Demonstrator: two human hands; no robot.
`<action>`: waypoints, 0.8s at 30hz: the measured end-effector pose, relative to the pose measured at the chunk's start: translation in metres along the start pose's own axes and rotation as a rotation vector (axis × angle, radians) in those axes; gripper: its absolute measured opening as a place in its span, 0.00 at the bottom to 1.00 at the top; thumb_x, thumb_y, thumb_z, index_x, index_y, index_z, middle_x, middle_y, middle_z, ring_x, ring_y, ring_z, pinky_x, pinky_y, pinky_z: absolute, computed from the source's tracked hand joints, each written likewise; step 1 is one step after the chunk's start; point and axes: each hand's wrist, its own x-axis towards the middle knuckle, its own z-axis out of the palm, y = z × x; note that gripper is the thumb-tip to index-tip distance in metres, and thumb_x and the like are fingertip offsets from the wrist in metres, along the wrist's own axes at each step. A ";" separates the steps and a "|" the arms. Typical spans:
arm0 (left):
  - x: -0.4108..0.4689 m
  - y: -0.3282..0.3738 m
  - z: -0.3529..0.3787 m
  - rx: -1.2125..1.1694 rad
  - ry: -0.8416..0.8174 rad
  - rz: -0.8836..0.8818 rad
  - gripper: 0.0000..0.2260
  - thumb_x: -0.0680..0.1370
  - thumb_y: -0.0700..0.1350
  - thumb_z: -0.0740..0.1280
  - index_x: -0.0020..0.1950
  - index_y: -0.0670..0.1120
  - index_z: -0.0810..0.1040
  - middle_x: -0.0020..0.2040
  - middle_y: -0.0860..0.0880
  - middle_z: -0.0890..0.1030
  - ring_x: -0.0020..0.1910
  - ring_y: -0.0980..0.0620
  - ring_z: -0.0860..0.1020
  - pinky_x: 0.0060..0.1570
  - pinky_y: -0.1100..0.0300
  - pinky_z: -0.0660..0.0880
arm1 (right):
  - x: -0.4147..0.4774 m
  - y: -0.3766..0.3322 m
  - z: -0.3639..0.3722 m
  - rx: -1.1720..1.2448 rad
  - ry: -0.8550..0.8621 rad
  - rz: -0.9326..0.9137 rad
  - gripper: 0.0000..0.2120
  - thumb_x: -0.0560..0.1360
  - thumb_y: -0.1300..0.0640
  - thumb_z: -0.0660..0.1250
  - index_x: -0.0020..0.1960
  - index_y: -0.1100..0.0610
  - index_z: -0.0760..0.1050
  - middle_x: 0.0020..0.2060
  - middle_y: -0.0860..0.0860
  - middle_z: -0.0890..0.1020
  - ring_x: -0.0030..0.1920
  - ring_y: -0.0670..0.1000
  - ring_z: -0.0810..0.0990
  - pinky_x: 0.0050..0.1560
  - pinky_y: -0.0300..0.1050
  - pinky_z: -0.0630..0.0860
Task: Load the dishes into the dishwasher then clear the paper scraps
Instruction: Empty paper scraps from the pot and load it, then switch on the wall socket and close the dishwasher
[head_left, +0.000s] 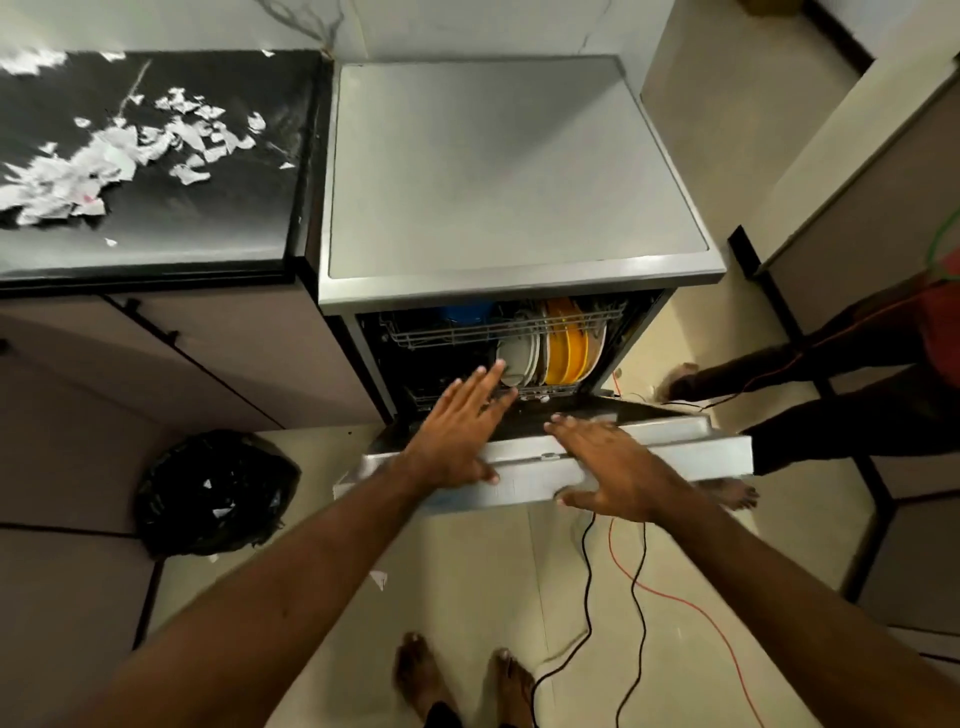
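Reaching over the door (675, 447) of the dishwasher (519, 171)

The dishwasher is a grey metal box with a smooth, flat top. Its door hangs partly open and has a brushed steel edge. Just past the fingertips of the left hand (457, 431), round white plates (519, 358) stand upright on edge in the lower rack. Glossy yellow plates (566, 348) stand directly to the right of them. Above the fingers, a thin wire upper rack (457, 332) holds a blue dish (467, 312), which is only partly visible. Far to the left of the fingers, torn white paper scraps (119, 156) lie scattered on a shiny black counter (208, 223). Lower on that side, a crumpled black bin bag (218, 488) on the floor contains a few white scraps. The left hand stretches over the door edge with its fingers straight and close together, holding nothing. The right hand (618, 467) lies flat on the door edge, with its fingers straight and a little spread and its thumb on the outer face.
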 end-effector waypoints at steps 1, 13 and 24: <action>0.005 -0.006 -0.010 0.047 0.070 -0.010 0.58 0.67 0.63 0.78 0.84 0.52 0.42 0.80 0.47 0.28 0.80 0.44 0.32 0.79 0.43 0.41 | 0.003 0.000 -0.005 -0.070 0.055 -0.022 0.52 0.74 0.31 0.69 0.85 0.48 0.44 0.85 0.48 0.48 0.84 0.51 0.48 0.83 0.53 0.47; 0.093 -0.053 -0.101 0.120 0.065 -0.340 0.54 0.72 0.57 0.77 0.83 0.47 0.42 0.83 0.42 0.44 0.82 0.40 0.46 0.80 0.42 0.48 | 0.105 0.005 -0.112 -0.238 0.314 0.292 0.69 0.64 0.30 0.78 0.85 0.57 0.38 0.85 0.56 0.46 0.84 0.59 0.44 0.82 0.65 0.43; 0.115 -0.052 -0.133 0.378 0.072 -0.224 0.14 0.81 0.38 0.64 0.66 0.43 0.72 0.60 0.43 0.80 0.60 0.42 0.80 0.52 0.50 0.77 | 0.151 -0.011 -0.137 -0.355 0.462 0.364 0.27 0.72 0.46 0.78 0.64 0.57 0.73 0.58 0.57 0.79 0.56 0.62 0.80 0.57 0.56 0.78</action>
